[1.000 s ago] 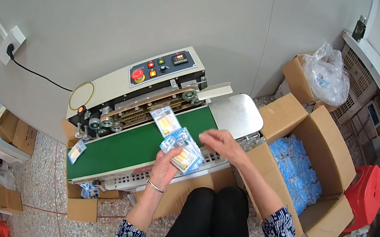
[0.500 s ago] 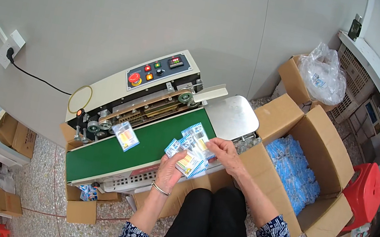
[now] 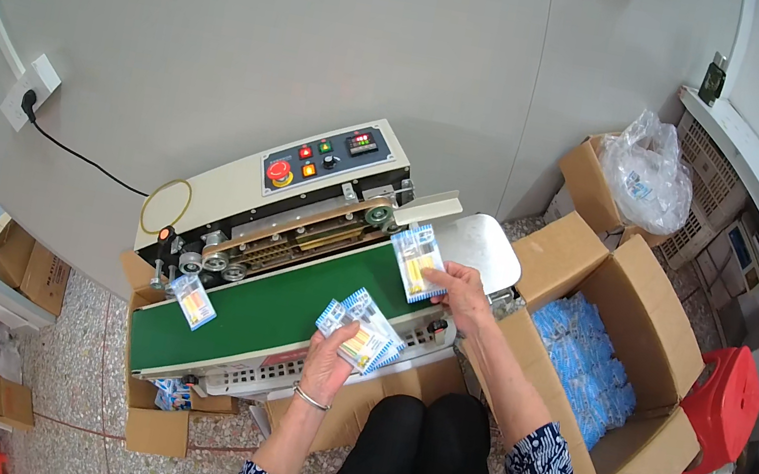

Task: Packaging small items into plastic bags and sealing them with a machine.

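Observation:
My left hand (image 3: 330, 362) is closed on a small fanned stack of blue-edged plastic packets (image 3: 364, 338) with yellow contents, over the near edge of a green conveyor belt (image 3: 286, 307). Pinched in my right hand (image 3: 461, 295) is a single packet (image 3: 418, 262), upright above the right end of the belt, close to the rollers' entry side. Another packet (image 3: 192, 302) rides at the belt's left part, its top edge by the rollers of the band sealing machine (image 3: 282, 184). What the packets contain exactly is too small to tell.
An open cardboard box (image 3: 653, 326) full of blue-edged packets (image 3: 582, 369) stands at my right. A metal plate (image 3: 475, 244) adjoins the belt's right end. Beyond are a red stool (image 3: 725, 410) and a box with a clear plastic bag (image 3: 649, 178). A black cable (image 3: 88, 160) runs to a wall socket.
My right hand has drawn one packet off the stack and carried it up and right toward the machine. The packet on the belt has travelled left. The whole view has shifted slightly.

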Tool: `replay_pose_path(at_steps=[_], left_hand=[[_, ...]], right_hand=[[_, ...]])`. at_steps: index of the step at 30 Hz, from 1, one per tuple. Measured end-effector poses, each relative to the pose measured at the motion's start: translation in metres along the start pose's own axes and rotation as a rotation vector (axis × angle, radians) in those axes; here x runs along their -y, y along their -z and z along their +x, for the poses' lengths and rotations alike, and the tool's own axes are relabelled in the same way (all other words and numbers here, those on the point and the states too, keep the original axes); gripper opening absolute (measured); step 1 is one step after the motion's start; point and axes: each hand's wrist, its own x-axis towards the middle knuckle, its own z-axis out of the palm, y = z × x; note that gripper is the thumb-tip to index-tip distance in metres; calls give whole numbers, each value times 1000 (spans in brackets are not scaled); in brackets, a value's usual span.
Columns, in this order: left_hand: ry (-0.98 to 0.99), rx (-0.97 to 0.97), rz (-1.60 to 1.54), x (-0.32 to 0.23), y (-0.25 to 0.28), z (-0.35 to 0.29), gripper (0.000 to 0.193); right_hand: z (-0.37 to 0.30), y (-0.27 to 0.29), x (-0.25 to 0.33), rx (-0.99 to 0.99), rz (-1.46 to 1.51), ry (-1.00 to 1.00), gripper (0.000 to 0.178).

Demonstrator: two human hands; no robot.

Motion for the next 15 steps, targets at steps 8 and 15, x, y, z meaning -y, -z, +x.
replay_pose_path(at_steps=[8,15], left_hand=[[-11,-18,-4,1,9,-13,29],[35,-1,-6,5,8,-17,30]], right_hand=[[50,-2,11,-127,-53,-74,16],[67,-23,8,53,-126,-157,19]])
